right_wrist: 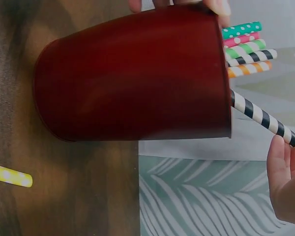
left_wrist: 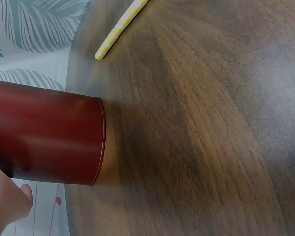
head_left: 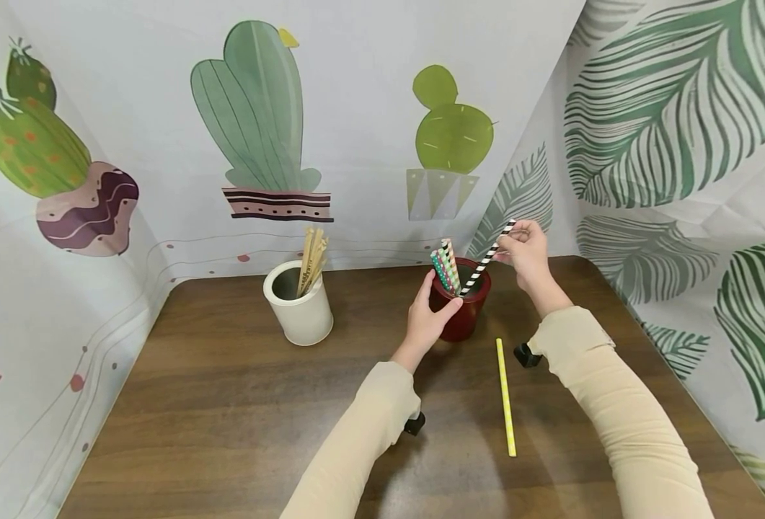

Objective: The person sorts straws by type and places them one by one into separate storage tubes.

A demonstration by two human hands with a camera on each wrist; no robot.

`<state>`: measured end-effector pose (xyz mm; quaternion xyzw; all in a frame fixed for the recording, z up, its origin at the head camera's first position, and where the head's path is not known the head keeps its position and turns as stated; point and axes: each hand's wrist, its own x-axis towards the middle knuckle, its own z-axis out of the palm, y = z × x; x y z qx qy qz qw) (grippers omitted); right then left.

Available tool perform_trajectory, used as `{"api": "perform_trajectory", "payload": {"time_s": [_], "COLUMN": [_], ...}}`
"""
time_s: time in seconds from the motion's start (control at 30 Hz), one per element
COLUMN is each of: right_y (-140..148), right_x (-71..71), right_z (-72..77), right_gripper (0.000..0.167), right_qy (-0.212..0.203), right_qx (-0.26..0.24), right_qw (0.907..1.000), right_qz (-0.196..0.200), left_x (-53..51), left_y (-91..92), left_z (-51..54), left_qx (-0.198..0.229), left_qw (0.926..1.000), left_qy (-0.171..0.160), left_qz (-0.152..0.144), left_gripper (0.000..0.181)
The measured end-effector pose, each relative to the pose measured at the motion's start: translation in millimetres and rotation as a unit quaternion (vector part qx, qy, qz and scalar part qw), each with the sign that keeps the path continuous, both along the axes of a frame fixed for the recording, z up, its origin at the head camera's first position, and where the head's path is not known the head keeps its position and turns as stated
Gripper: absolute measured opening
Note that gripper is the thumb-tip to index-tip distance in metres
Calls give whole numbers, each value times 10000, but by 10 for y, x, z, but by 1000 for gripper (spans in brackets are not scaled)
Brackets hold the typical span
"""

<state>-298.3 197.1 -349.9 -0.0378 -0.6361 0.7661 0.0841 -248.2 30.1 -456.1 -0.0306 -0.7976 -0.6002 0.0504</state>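
A dark red cup stands at the back right of the table, holding several patterned paper straws that lean to its left side. My left hand grips this cup near the rim from the left, its thumb at the front. Between the thumb and fingers of my right hand is the top of a black-and-white striped straw, slanting up to the right. Its lower part is inside the cup, as the right wrist view confirms. Only part of the left hand shows in the left wrist view, by the cup wall.
On the wooden table, a yellow straw lies in front of the red cup. Further left stands a cream cup with several tan straws. Behind the table hangs a cloth printed with cacti and leaves.
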Motion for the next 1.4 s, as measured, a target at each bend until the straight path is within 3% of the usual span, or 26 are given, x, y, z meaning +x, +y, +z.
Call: {"api": "perform_trajectory", "payload": {"time_s": [0.3,0.53,0.67,0.9,1.1,1.17,1.23,1.4], "right_y": [-29,-36,-51,-105,-89,-89,-79,-17], "right_x": [58,13,-20,0,-37,-28,-19,14], "right_z": [-60,-211,-312,-353,-456,-455,-448,-416], "right_gripper": [23,20,20,27,25,25,27,25], "right_qy": [-199,-70,88,163,153,108,99,-20], "right_qx": [252,1031,1736,2288,3250,3372,3301,2571], "right_qw": [9987,9939,9843,9728,9452,9410,9435,9662], "right_qz": [393,383,312,324,257,278,273,164], "left_x": [-3,4,6,9,5,3,2,0], "left_y": [9,15,17,13,10,10,9,9], "left_z": [-6,3,6,12,6,4,3,4], "left_qx": [-29,-26,-10,-87,-26,-11,-2,-17], "left_qw": [10000,10000,10000,10000,10000,10000,10000,10000], "left_qy": [-51,-51,-34,-18,-15,-18,-24,-43], "left_qz": [9,28,31,44,-15,-21,-26,23], "left_gripper": [73,72,72,72,73,72,72,71]}}
